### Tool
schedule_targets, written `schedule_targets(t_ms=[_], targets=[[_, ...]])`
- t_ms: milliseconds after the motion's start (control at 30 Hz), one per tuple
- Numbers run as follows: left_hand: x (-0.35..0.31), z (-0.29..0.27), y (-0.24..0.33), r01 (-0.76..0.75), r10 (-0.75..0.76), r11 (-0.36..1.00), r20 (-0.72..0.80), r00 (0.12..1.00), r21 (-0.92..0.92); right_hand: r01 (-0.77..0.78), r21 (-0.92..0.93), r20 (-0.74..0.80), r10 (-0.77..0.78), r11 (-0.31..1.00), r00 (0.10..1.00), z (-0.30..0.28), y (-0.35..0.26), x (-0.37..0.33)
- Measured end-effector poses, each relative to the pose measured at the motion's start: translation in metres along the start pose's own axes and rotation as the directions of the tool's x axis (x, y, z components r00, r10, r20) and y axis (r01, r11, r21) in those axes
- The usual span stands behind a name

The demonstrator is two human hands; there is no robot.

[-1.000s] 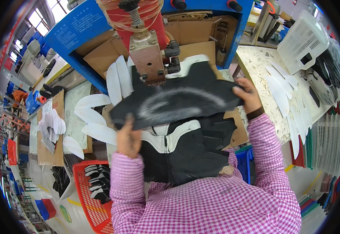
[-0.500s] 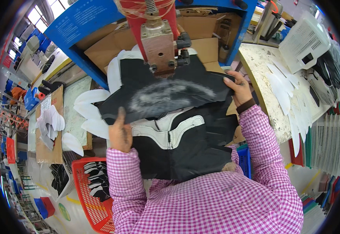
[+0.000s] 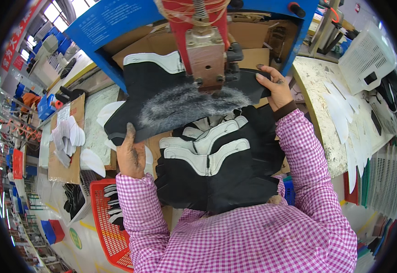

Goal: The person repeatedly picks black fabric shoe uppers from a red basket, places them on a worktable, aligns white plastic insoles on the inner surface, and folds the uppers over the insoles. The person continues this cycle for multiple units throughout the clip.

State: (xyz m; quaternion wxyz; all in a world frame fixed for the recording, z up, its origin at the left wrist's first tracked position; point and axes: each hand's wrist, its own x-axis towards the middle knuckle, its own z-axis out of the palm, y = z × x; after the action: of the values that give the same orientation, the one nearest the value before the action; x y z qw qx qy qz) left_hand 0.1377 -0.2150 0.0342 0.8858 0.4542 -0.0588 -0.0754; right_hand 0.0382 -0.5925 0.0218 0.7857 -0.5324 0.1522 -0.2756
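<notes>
A flat black shoe upper [image 3: 130, 109] with a whitish dusty band and a white collar edge is stretched between my hands under the metal block [image 3: 206, 59] of a machine. My left hand [image 3: 131, 157] pinches its near left corner, thumb on top. At the far right end, my right hand [image 3: 276, 88] grips it between thumb and fingers. The block's lower end hides part of its far edge; whether it touches is unclear. Closer to my body lies a stack of black uppers [image 3: 207, 191] with white curved collars.
Around the block stands a blue machine housing [image 3: 103, 27] lined with cardboard. On the right, a worn table [image 3: 314, 100] holds white leaf-shaped pieces [image 3: 337, 113] and a white basket [image 3: 366, 57]. A red basket [image 3: 112, 239] with black-and-white parts sits low left; white cutouts [image 3: 68, 136] rest on cardboard.
The held upper has tilted, its left end swinging toward me and its white collar edge coming into sight at the far left. More collars of the stack now show. My view has shifted slightly left.
</notes>
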Motion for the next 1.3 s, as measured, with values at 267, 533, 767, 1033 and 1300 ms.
schedule_targets(t_ms=[267, 533, 767, 1033, 1300], targets=[[-0.011, -0.028, 0.031, 0.05, -0.047, 0.999, -0.105, 0.993, 0.02, 0.055, 0.069, 0.196, -0.067, 0.996, 0.978, 0.025, 0.02, -0.039], [-0.022, 0.006, 0.003, 0.09, -0.09, 0.996, 0.017, 0.996, -0.003, 0.176, 0.019, 0.059, -0.176, 0.984, 0.983, -0.022, -0.017, -0.054], [-0.036, 0.062, -0.052, 0.231, -0.211, 0.97, 0.209, 0.955, -0.074, 0.141, -0.029, -0.111, -0.144, 0.99, 0.983, -0.098, -0.046, -0.092], [-0.029, 0.031, -0.018, 0.174, -0.16, 0.982, 0.155, 0.975, -0.08, 0.127, -0.017, -0.018, -0.127, 0.992, 0.992, -0.063, -0.029, -0.087], [-0.054, -0.002, -0.012, 0.397, -0.349, 0.908, 0.286, 0.893, -0.132, -0.085, -0.209, 0.394, 0.164, 0.974, 0.904, -0.083, -0.053, -0.116]])
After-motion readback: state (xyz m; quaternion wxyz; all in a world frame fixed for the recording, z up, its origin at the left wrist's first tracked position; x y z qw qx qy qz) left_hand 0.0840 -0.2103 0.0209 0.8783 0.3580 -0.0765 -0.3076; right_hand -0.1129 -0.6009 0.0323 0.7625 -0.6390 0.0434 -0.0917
